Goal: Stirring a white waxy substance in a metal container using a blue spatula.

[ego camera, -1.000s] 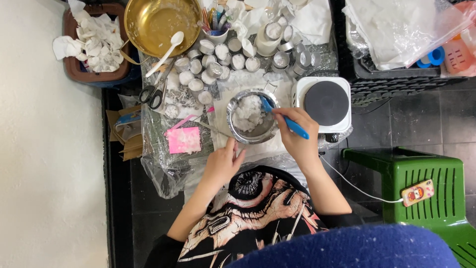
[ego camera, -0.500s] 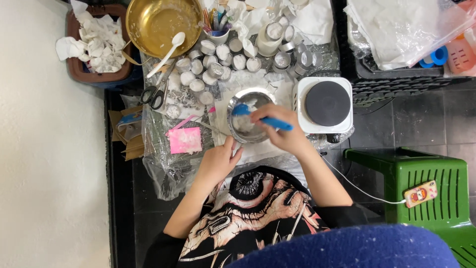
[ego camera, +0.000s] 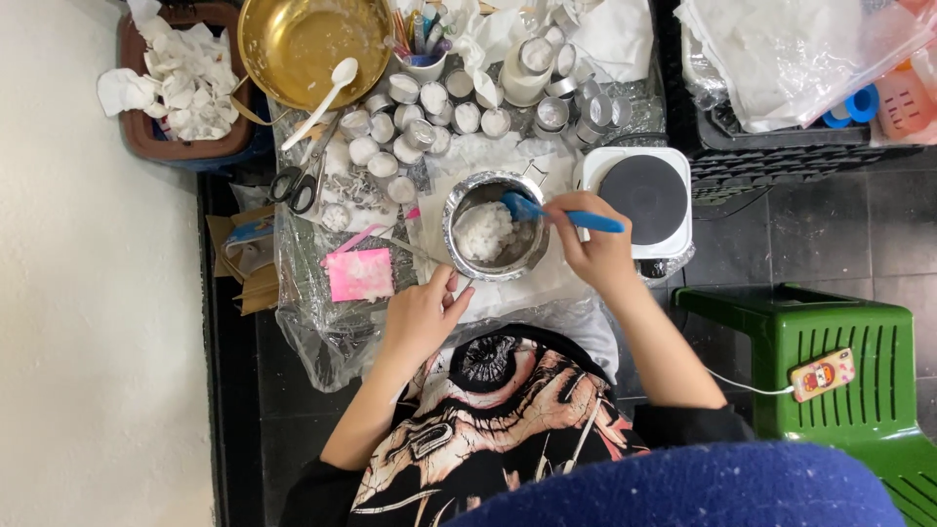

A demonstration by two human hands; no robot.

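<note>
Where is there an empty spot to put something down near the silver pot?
The flat black top of the white hot plate, right of the silver metal pot, is bare. So is the white paper strip between the pot and the person. It is crowded behind the pot with small round metal cups, and left of it by the pink square and scissors.

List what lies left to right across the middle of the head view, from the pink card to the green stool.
Pink card → left hand → metal pot of white chunks → right hand holding blue spatula → white hotplate → green stool.
</note>
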